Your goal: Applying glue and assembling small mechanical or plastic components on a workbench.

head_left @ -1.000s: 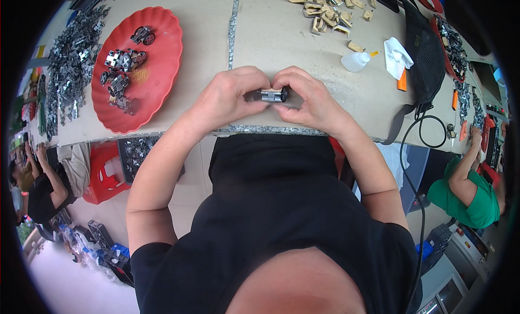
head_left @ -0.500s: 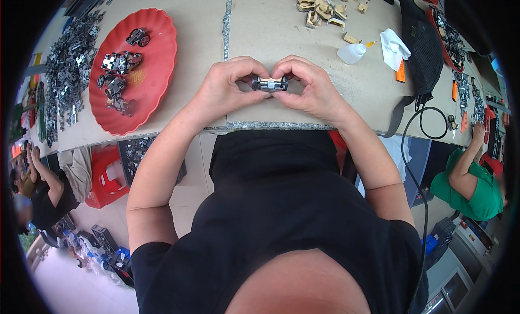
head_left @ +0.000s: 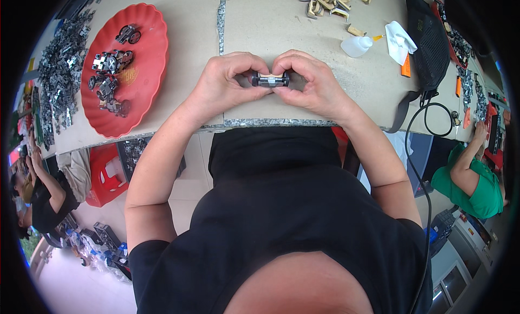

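Between my hands, just above the table near its front edge, is a small wheeled toy part point(head_left: 271, 81) with black wheels at its two ends, a grey middle and a tan piece along its far side. My left hand point(head_left: 230, 81) pinches its left end between thumb and fingers. The right end is pinched the same way by my right hand point(head_left: 310, 84). Fingertips and thumbs of the two hands nearly meet around it, hiding some of its edges.
A red scalloped plate point(head_left: 154, 70) with several wheeled parts lies to the left, beside a heap of grey parts point(head_left: 59, 70). Tan pieces point(head_left: 325, 2) lie at the back. To the right are a white squeeze bottle point(head_left: 356, 46), white tissue point(head_left: 398, 40), black bag point(head_left: 428, 43) and cable point(head_left: 414, 168).
My hands keep their pinch on the wheeled toy part, which is turned slightly. The view has shifted a little, so the plate sits further left and the bottle further right.
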A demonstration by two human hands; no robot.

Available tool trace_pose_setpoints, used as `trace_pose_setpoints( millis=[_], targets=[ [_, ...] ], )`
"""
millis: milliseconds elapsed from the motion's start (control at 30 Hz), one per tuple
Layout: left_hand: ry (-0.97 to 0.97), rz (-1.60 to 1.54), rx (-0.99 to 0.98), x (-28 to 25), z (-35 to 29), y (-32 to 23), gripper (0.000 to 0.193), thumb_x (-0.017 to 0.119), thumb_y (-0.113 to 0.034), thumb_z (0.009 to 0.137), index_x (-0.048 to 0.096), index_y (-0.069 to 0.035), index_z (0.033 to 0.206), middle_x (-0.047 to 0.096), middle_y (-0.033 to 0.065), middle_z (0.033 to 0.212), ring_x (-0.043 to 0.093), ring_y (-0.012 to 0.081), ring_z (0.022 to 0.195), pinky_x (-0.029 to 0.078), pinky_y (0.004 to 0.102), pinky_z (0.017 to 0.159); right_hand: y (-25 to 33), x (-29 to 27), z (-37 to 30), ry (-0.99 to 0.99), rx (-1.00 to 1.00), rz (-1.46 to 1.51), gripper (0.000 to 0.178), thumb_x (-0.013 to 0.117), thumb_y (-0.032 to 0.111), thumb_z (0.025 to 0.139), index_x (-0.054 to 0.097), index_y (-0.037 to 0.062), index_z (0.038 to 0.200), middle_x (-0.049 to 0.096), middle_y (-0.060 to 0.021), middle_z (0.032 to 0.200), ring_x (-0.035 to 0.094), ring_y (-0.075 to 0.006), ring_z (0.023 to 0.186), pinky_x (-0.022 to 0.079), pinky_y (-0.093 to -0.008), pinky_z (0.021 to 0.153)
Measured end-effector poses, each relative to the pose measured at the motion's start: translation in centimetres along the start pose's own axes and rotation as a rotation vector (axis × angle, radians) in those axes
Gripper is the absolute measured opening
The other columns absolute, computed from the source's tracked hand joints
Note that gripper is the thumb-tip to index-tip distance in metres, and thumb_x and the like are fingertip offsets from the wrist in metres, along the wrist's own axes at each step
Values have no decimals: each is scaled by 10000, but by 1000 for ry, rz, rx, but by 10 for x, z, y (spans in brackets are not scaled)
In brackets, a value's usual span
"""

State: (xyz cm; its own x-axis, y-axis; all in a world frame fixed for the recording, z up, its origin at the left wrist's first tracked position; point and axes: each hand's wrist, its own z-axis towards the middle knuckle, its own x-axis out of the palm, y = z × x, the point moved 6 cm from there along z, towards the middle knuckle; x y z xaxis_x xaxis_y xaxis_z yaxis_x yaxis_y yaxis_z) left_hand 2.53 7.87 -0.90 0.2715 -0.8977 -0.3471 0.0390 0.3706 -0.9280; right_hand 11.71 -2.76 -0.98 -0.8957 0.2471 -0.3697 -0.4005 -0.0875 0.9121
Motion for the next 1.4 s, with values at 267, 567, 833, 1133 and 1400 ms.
trace_pose_setpoints(
  millis=[267, 567, 833, 1133, 1400],
  targets=[
    [49, 91, -6, 2, -2, -2, 241, 721, 5, 645, 606, 12, 857, 616, 60, 882, 573, 106, 785, 473, 230, 673, 3, 1, -2, -43, -119, -71, 218, 637, 70, 706, 527, 36, 890, 534, -60, 852, 520, -173, 740, 433, -271, 639],
    [-21, 43, 52, 2, -4, -4, 208, 718, -27, 655, 582, -25, 813, 570, 22, 726, 500, 85, 601, 424, 222, 531, 6, 3, -2, -47, -131, -100, 223, 638, 67, 703, 527, 40, 895, 535, -61, 850, 527, -175, 742, 437, -272, 638],
    [37, 100, -1, 3, -6, -4, 238, 719, -4, 639, 613, 7, 852, 614, 46, 835, 567, 101, 734, 467, 229, 625, 6, 3, -2, -30, -132, -92, 225, 640, 64, 704, 527, 43, 897, 534, -58, 849, 523, -180, 738, 434, -271, 634],
    [-57, 165, 144, -1, -8, -12, 237, 707, 13, 627, 589, -8, 832, 605, 75, 830, 585, 157, 733, 473, 252, 629, 9, 2, 1, -41, -142, -45, 253, 646, 59, 715, 535, 34, 942, 548, -55, 894, 545, -170, 814, 453, -278, 681],
    [-342, 873, 693, 12, -18, -54, 270, 632, -23, 558, 561, -13, 819, 554, 85, 860, 574, 229, 770, 485, 307, 610, -13, 4, 2, -85, 418, 704, 280, 515, 77, 869, 502, -32, 1126, 598, -79, 847, 590, -125, 698, 483, -229, 599]
  ],
)
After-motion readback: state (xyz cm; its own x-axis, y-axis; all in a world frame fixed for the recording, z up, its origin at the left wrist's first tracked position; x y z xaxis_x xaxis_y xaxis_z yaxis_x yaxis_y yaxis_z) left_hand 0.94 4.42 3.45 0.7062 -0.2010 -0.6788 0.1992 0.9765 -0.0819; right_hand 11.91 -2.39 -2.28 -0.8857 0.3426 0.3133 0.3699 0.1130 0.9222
